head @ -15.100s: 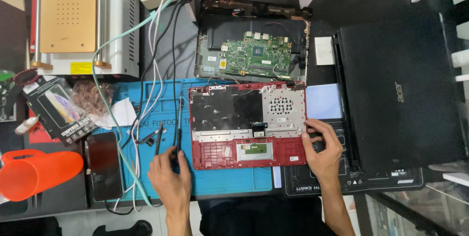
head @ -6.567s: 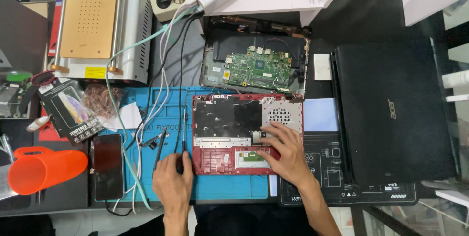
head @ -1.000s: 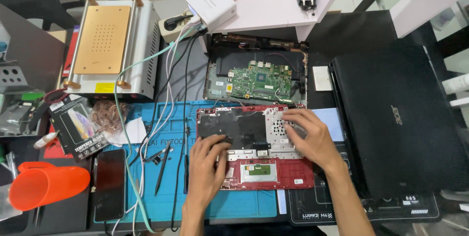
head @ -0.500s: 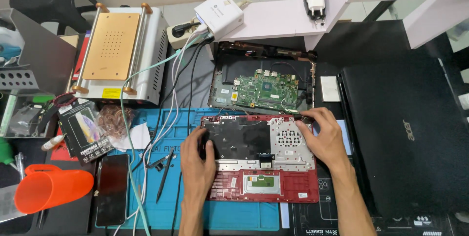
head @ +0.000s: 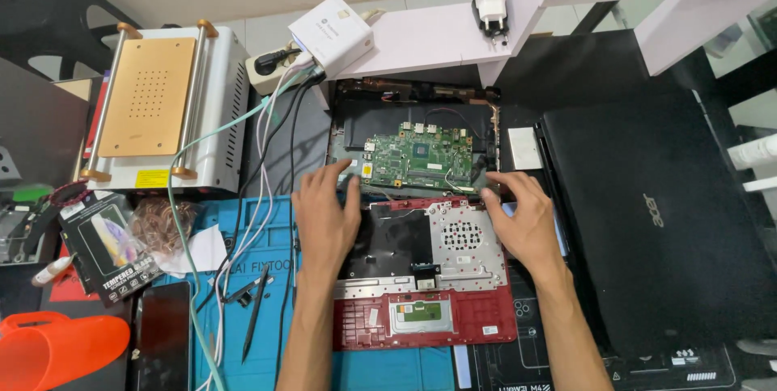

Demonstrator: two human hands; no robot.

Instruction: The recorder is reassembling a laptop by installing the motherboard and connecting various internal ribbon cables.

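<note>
Left hand (head: 325,217) and right hand (head: 524,221), fingers spread loose and flat, grip the top corners of the red laptop palmrest cover (head: 425,278) lying underside-up on the blue mat (head: 243,278), just below the open laptop base (head: 414,148) with its green board, closed black laptop (head: 655,221) right.

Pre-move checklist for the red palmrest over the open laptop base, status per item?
1. Both hands on the part: ok. Left hand and right hand grip the far corners of the red palmrest.
2. Green mainboard uncovered: ok.
3. Loose wires in the open base out of the way: cannot tell.
4. Cable between palmrest and board detached: cannot tell.
5. Tweezers away from the palmrest: ok, on the blue mat.
</note>
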